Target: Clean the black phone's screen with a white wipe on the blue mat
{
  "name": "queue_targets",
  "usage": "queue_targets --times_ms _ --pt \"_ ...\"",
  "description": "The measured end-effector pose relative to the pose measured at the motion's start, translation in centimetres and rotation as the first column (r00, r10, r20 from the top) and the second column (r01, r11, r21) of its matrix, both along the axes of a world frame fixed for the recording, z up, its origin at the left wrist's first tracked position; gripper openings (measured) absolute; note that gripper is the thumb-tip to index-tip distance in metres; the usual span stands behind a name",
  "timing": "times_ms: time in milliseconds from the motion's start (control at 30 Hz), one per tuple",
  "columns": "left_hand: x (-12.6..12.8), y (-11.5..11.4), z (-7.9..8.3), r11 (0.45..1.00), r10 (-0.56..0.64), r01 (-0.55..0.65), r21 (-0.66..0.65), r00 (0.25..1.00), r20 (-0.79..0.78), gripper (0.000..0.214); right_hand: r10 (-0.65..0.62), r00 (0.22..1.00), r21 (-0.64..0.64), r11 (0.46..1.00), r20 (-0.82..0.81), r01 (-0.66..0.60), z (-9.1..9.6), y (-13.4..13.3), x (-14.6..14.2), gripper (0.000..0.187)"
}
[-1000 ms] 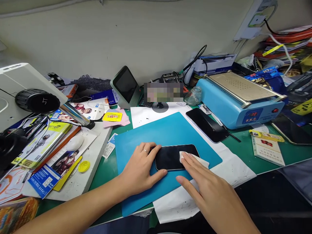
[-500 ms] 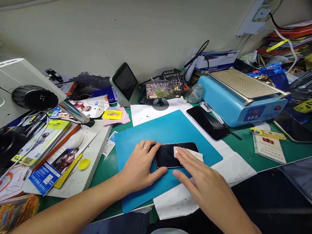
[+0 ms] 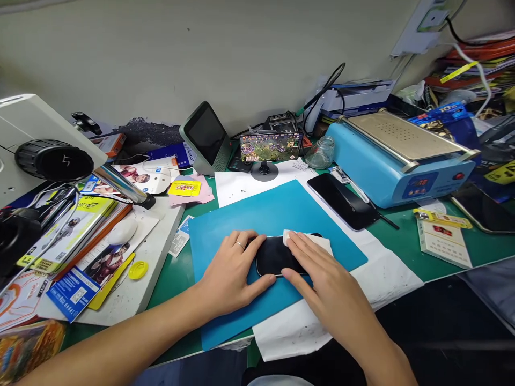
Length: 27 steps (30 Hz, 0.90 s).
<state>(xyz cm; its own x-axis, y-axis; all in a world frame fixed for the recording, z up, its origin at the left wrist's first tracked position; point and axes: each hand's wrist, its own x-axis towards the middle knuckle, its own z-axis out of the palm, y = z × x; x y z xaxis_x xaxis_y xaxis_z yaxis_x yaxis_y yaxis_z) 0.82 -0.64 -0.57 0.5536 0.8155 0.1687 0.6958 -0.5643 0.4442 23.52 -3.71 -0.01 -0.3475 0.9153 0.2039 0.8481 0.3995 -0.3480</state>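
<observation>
1. Head view: the black-screened phone [image 3: 276, 258] lies flat, screen up, on the blue mat [image 3: 261, 209], between the two hands and partly covered by them.
2. Clocked from that phone, the left hand [image 3: 229, 273] is at 9 o'clock. Its grip is set on the phone, index finger at the far corner and thumb along the near edge, apparently to steady it.
3. The right hand [image 3: 338, 300] comes in from 4 o'clock. Its fingers lie together on the white wipe [image 3: 323, 243], flat over the glass, with the thumb standing apart. Whether this grip pinches the wipe or only presses it, I cannot tell.
4. Done, as far as shows: the phone is laid out and braced, and the wipe is on its screen. I judge the wiping to be under way.
5. Left: the 3 o'clock part of the screen is hidden under wipe and fingers, so its condition cannot be judged. The bare part looks plain and dark; fine smears would be too small to see. With the wipe on the glass, the work seems unfinished.
6. At 2 o'clock, a second dark phone [image 3: 341, 201] lies with no hand on it; beyond is a blue machine [image 3: 362, 177]. At 12 o'clock stands a propped phone [image 3: 271, 147] with a lit screen.
</observation>
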Motion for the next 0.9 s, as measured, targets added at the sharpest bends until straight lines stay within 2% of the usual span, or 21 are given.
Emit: queue_targets --times_ms 100,200,300,500,633,733,833,900 --pt "0.0 0.0 0.1 1.000 -0.003 0.003 0.002 1.000 -0.007 0.060 0.007 1.000 0.042 0.999 0.026 -0.008 -0.3 0.0 0.1 0.051" --pt "0.0 0.1 0.1 1.000 -0.004 0.004 -0.006 1.000 -0.012 0.061 0.015 0.998 0.076 0.997 0.057 -0.019 -0.3 -1.2 0.4 0.053" --pt "0.0 0.1 0.0 1.000 0.000 0.000 -0.001 1.000 -0.020 0.062 0.016 0.998 0.049 0.999 0.066 -0.019 -0.2 -1.5 0.6 0.051" --pt "0.0 0.1 0.1 1.000 -0.002 0.002 -0.004 1.000 -0.025 0.059 0.021 1.000 0.026 0.999 0.017 -0.021 -0.3 0.3 0.3 0.050" --pt "0.0 0.1 0.1 1.000 0.000 0.000 -0.001 1.000 -0.029 0.060 0.023 1.000 0.018 1.000 0.004 -0.023 -0.3 -1.0 0.6 0.050" --pt "0.0 0.1 0.1 1.000 -0.003 0.003 -0.003 1.000 -0.026 0.061 0.011 1.000 -0.040 0.999 -0.025 -0.012 -0.1 -1.8 1.0 0.051" --pt "0.0 0.1 0.1 1.000 -0.001 0.001 -0.002 1.000 -0.023 0.061 0.014 0.999 -0.087 0.996 -0.049 -0.018 0.1 -0.7 1.1 0.050" --pt "0.0 0.1 0.1 1.000 0.000 0.000 -0.005 1.000 -0.019 0.061 0.022 0.999 -0.071 0.997 -0.042 -0.025 0.0 0.4 0.9 0.051"
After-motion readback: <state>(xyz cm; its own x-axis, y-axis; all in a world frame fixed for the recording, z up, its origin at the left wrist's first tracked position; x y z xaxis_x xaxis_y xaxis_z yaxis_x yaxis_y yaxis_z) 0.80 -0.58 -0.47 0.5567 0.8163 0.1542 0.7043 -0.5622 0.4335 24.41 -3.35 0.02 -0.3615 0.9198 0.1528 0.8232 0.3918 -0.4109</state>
